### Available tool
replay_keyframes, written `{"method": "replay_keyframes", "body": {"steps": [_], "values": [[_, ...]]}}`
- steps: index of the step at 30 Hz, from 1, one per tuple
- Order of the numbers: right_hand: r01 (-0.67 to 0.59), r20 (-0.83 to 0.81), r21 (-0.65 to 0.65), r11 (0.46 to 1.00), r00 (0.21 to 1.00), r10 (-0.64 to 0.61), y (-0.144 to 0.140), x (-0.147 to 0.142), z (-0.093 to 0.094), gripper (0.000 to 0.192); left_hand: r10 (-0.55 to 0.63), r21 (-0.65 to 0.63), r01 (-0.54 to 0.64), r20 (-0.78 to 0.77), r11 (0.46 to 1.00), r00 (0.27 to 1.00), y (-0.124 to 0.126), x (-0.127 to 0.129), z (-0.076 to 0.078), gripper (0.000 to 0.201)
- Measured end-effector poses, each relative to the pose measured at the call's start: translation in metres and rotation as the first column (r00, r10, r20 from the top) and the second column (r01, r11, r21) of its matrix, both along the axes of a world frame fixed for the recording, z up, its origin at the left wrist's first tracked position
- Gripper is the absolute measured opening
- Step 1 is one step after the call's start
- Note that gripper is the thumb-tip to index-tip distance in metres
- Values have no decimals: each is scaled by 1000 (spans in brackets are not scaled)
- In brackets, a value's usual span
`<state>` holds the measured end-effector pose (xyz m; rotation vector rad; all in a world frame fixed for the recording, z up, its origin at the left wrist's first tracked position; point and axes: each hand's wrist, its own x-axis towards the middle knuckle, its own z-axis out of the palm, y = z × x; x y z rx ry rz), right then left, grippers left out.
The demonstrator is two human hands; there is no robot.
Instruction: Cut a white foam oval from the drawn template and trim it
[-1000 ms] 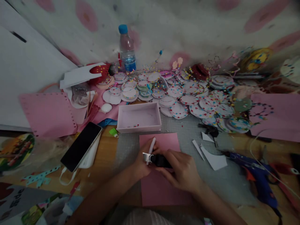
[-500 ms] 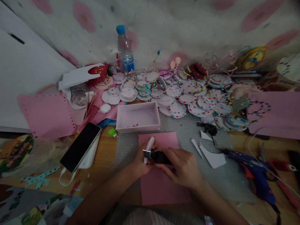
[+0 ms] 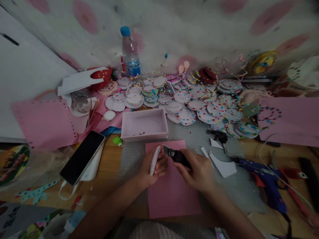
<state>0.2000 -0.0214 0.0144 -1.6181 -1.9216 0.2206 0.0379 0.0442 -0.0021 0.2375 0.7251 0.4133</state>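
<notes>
the left hand [image 3: 152, 165] is curled in a closed grip around a thin white oval piece [image 3: 155, 160], held on edge so it stands nearly upright over the pink sheet [image 3: 171, 189]. the right hand [image 3: 198, 171] is closed around a black hand tool [image 3: 177, 156], whose metal tip points up and left toward the white piece and stops just beside it; whether the two touch cannot be told. both hands hover over the upper part of the pink sheet, which lies flat on a grey mat [image 3: 134, 154] on the wooden tabletop [image 3: 111, 169]. just beyond the pink sheet stands an open, shallow pink box [image 3: 144, 125] with a few specks inside. to the left of the pink sheet a dark phone [image 3: 82, 157] rests on a white block. to its right lie white paper scraps [image 3: 222, 167] and, further out, a blue glue gun [image 3: 264, 181]. beyond the box, a spread of round dotted discs [image 3: 199, 104] covers the tabletop, and a water bottle [image 3: 129, 53] with a blue cap stands upright by the wall behind them.
</notes>
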Motion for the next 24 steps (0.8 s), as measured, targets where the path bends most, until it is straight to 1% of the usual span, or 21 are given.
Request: {"method": "replay_keyframes", "body": {"steps": [3, 5, 9, 15, 18, 21, 22, 24], "values": [[-123, -32, -12, 992, 992, 123, -4, -9, 1, 35, 37, 34, -36, -29, 999, 999, 1, 2, -1, 40], [-167, -43, -26, 986, 985, 166, -6, -16, 1, 34, 63, 65, -60, -43, 996, 997, 0, 5, 0, 40], [-178, -54, -45, 983, 983, 176, -8, -19, 0, 33, 74, 100, -68, -60, 993, 995, -1, 8, 3, 43], [-216, -90, -52, 975, 973, 211, -7, -18, 3, 33, 71, 108, -63, -67, 992, 995, 0, 10, 4, 46], [-198, -79, -68, 978, 978, 192, -8, -18, 3, 33, 66, 98, -60, -66, 993, 996, 0, 8, 2, 45], [-162, -55, -53, 985, 986, 159, -7, -16, 2, 36, 10, 69, -11, 10, 998, 1000, 0, 5, -1, 43], [-141, -49, -53, 989, 989, 139, -6, -14, 1, 37, -9, 61, 7, 40, 998, 999, -1, 4, -1, 41], [-41, -9, -70, 997, 999, 40, -1, -8, 0, 38, -46, 51, 42, 81, 998, 996, -1, 1, 0, 39]]}}
